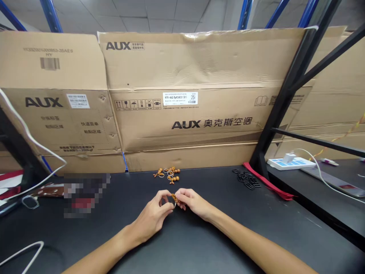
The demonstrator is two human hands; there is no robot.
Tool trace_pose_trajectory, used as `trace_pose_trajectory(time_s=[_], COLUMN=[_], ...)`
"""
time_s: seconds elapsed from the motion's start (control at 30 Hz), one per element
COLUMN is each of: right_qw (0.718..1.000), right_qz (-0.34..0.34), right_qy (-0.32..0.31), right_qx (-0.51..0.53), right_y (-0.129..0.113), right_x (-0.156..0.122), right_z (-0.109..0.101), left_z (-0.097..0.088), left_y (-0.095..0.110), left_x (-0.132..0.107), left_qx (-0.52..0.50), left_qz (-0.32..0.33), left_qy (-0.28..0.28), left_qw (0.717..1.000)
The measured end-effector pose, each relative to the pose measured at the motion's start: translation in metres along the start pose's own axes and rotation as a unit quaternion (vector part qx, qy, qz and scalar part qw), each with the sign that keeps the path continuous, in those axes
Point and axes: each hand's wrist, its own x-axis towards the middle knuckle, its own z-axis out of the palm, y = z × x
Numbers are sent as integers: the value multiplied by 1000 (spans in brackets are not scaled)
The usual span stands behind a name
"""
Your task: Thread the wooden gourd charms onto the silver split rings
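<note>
My left hand point(152, 217) and my right hand point(194, 203) meet low at the middle of the black tabletop point(199, 243). Between their fingertips is a small wooden bead charm point(174, 198) with a thin metal ring point(173, 204). My left fingers pinch the ring side and my right fingers pinch the beaded side, though the fingers partly hide both. Farther back, near the table's far edge, lies a small heap of wooden gourd-bead charms with metal rings point(167, 175), apart from both hands.
Flattened AUX cardboard point(182, 118) stands along the far edge. Right of the charms lie black rubber loops point(246, 179) and a red strip point(268, 182). A black shelf post point(285, 102) rises at right, beside a white power strip point(291, 163). A pixelated object point(85, 194) and white cable point(25, 255) are at left.
</note>
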Motion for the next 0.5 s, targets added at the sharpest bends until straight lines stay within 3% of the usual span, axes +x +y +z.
trace_pose_trajectory(time_s=[0.2,0.37,0.5], right_qw=[994,992,992], right_qz=[49,75,84], right_qy=[7,10,31], right_qx=[-96,-102,-89], right_y=[-1,-1,-3], right_x=[0,0,0], right_z=[-3,-5,-5], left_z=[-3,-9,-13], left_y=[-7,0,7], left_x=[-4,1,8], left_qx=[52,154,165], left_qz=[48,133,172], left_qy=[-32,-77,-104], left_qw=[997,976,966])
